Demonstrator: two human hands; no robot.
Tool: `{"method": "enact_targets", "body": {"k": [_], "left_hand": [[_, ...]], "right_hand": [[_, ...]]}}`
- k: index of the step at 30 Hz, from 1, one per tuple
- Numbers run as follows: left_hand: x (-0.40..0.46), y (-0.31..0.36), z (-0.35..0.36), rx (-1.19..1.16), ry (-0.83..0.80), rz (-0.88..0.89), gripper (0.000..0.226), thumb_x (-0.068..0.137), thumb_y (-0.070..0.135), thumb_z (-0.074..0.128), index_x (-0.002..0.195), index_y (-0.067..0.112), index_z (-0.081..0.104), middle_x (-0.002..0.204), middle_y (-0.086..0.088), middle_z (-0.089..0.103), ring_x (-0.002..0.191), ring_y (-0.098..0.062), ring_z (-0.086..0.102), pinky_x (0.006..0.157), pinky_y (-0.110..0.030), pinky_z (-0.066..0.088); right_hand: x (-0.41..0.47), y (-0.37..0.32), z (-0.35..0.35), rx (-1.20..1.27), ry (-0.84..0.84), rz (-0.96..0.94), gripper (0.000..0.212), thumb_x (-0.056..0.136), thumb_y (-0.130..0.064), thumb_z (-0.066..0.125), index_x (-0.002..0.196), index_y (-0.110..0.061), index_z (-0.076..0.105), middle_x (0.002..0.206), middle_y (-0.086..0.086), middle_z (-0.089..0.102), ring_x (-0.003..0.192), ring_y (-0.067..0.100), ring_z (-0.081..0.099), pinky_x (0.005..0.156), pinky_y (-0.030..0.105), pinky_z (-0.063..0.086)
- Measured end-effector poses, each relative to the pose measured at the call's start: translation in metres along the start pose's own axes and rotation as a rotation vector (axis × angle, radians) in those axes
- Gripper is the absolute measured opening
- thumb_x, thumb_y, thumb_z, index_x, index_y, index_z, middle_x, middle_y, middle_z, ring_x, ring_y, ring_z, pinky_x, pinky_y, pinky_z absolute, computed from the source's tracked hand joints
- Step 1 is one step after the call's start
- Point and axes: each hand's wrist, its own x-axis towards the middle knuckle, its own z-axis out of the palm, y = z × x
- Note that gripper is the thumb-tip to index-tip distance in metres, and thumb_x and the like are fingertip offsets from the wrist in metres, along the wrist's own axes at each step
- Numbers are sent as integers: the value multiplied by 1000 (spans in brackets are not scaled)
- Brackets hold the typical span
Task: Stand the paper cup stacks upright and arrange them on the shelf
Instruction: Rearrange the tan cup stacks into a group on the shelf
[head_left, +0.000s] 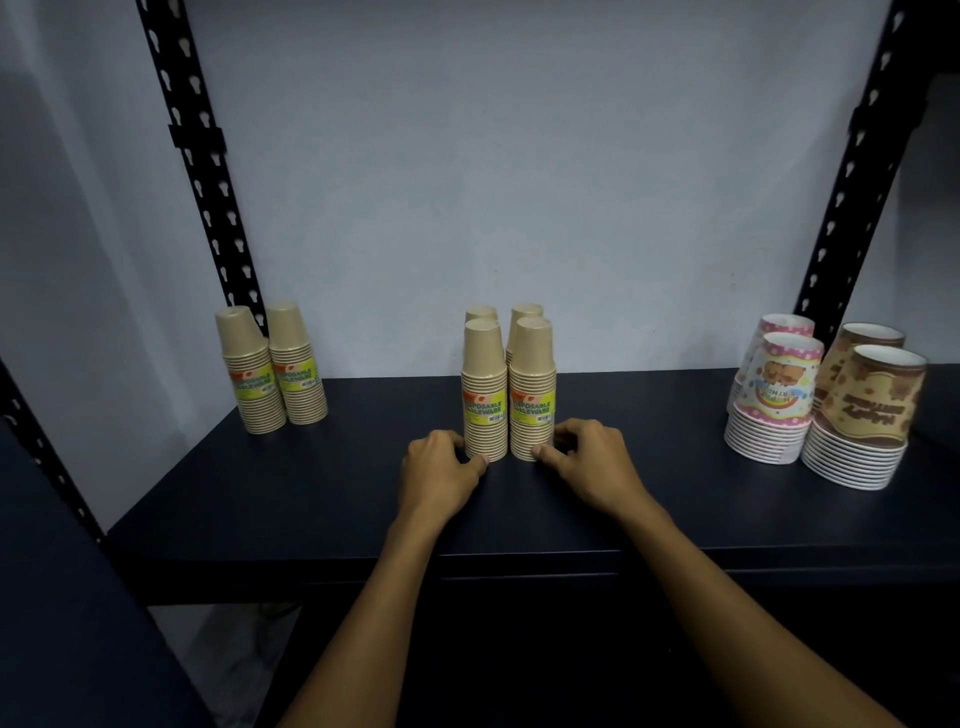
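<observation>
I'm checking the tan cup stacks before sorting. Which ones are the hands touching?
The two front stacks of the middle group: left hand and right hand touch their bases. The far-left pair stands untouched.

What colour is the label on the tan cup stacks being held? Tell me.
Yellow-green label with green lettering, clearest in the head view.

Wide bare stretches of the shelf (363, 499) are left on either side of the middle kraft cup stacks (509, 389). The left rear corner is blocked by two more kraft stacks (272, 369), and the right end by patterned cup stacks (826, 400). The front edge is kept unobstructed.
</observation>
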Motion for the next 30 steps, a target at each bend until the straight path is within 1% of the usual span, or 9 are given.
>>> {"method": "enact_targets", "body": {"k": [2,7,11,13,15,18,21,25,30], "left_hand": [[1,0,1,-5,-4,-4,32,83,35,69,106,13,69,107,-3,69,98,-20,64,75,-29,50],[1,-1,1,-6,-3,-7,29,82,35,69,102,16,70,104,-2,70,97,-20,64,74,-28,50],[-1,-1,0,13,-9,13,27,82,36,68,100,15,68,100,-1,71,91,-19,64,73,-30,52],[-2,-1,-1,26,-11,15,29,82,37,67,102,15,68,100,-2,70,91,-19,64,73,-31,52],[-4,-1,-3,29,-5,0,35,82,38,67,109,15,66,102,-2,70,93,-19,64,73,-30,52],[-8,-7,-7,35,21,-36,44,83,40,67,119,15,63,110,-2,67,104,-20,62,80,-30,50],[-16,-16,-15,49,51,-65,42,85,41,65,119,16,63,115,-1,66,108,-19,60,81,-29,46],[-23,-30,-29,82,72,-104,40,85,42,64,117,19,64,115,1,66,107,-19,60,84,-31,48],[-19,-61,-59,112,80,-156,37,84,42,65,114,19,66,115,0,66,108,-20,60,89,-34,48]], "right_hand": [[-1,0,0,-12,0,-3,36,85,-35,69,110,-10,67,103,4,70,95,15,63,83,33,54],[-3,-1,-2,-14,-1,-9,35,86,-35,68,111,-10,67,103,4,70,94,15,63,83,33,54],[-5,-5,-3,-39,-5,-12,36,86,-35,67,112,-9,67,103,5,71,95,17,63,84,36,54],[-7,-7,-5,-30,-2,-9,37,86,-33,67,114,-8,66,105,6,71,97,18,63,85,36,54],[-12,-8,-7,-31,3,3,41,86,-32,68,118,-7,64,106,8,70,99,19,63,86,36,53],[-23,-7,-10,-41,17,38,43,86,-32,68,120,-7,63,113,7,68,103,19,62,87,30,50],[-39,-11,-11,-12,15,34,36,85,-30,69,116,-11,66,113,3,68,102,15,62,84,23,46],[-54,-31,-3,39,-31,-23,26,85,-26,70,108,-14,69,105,-2,70,97,9,62,81,19,45],[-52,-68,32,50,-220,-160,31,85,-28,70,113,-16,67,112,-5,67,102,5,58,85,15,43]]}}
